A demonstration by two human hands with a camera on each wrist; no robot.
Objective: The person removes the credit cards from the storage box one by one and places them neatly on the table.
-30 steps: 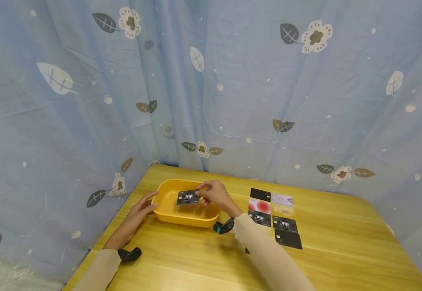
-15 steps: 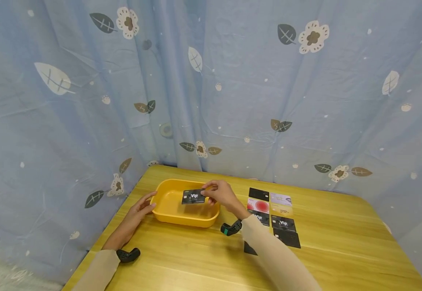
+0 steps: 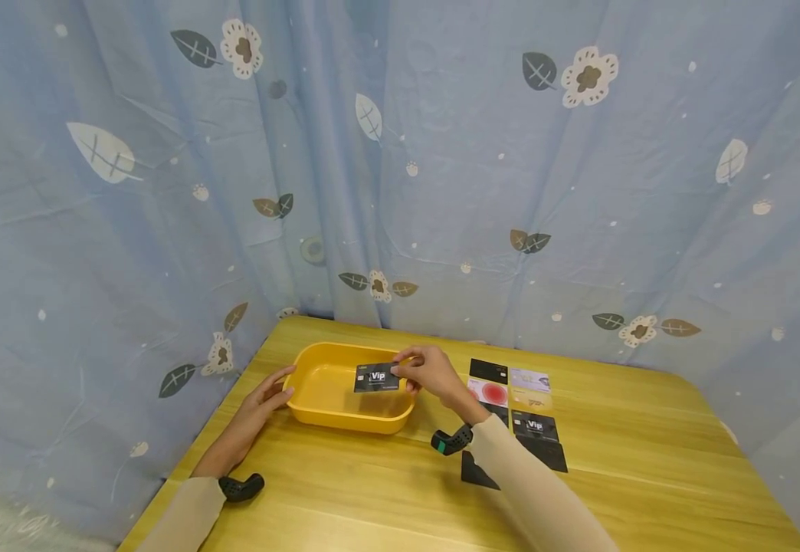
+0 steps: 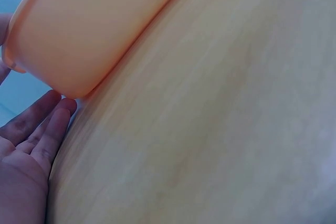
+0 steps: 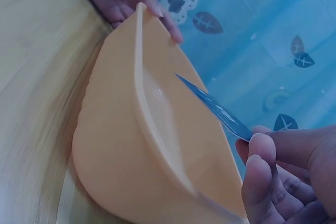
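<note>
My right hand [image 3: 431,376] pinches a black card marked "Vip" [image 3: 375,377] by its right end. In the head view the card overlaps the inside of a yellow plastic tub [image 3: 348,422]; the right wrist view shows it edge-on, with the card [image 5: 212,109] tilted between thumb and fingers. At the tub's left end, my left hand [image 3: 262,402] grips the rim. The left wrist view has several of its fingers [image 4: 55,127] against the tub's lower outside wall, close to the tabletop.
To the right on the wooden table [image 3: 634,429], several cards lie in two columns, among them a red-and-white card [image 3: 491,392] and another Vip card [image 3: 534,425]. The right sleeve [image 3: 538,483] covers part of them. Behind the table hangs a blue patterned curtain [image 3: 441,215].
My right hand has drawn the Vip card a little to the right, towards the tub's right end. The left hand keeps its place at the rim.
</note>
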